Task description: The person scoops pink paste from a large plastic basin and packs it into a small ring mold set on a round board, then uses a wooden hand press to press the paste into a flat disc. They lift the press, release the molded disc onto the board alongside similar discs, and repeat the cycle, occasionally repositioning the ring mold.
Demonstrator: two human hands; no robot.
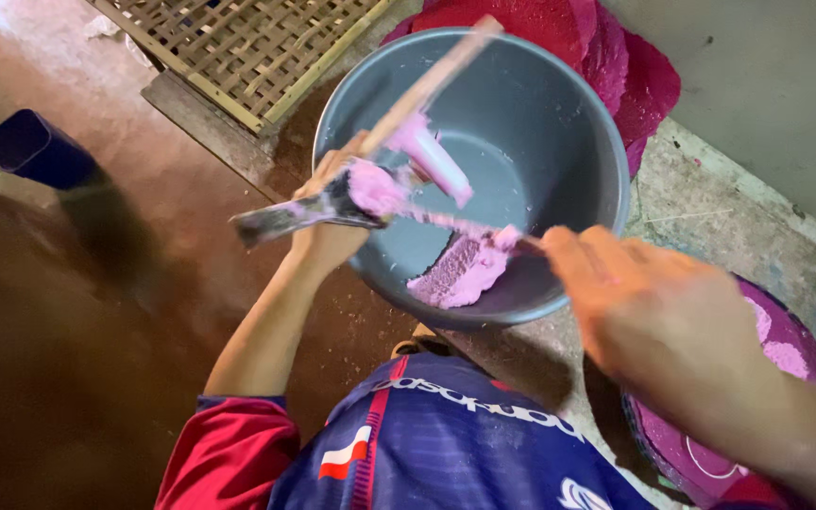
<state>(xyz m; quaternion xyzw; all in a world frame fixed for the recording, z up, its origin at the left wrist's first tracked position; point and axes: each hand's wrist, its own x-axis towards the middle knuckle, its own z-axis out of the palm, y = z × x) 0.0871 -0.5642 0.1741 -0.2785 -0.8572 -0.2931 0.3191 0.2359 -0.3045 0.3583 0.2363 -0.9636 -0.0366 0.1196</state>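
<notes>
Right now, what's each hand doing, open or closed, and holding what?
Left hand: closed around a scraper smeared with pink paste, over the grey bucket.
Right hand: blurred; seems to hold a thin stick, but the grip cannot be told.

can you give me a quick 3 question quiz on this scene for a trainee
1. True or false: the grey bucket holds pink paste near its bottom.
2. Which hand holds the ladle smeared with pink paste? A) left hand B) right hand C) neither
3. Fill in: the thing lying on the floor beyond the bucket is a woven ______ mat.

Key:
1. True. The paste lies against the bucket's near inner wall.
2. A. The left hand grips the ladle over the bucket's rim, beside a wooden stick; the right hand is blurred, at the near rim.
3. Bamboo.
</notes>
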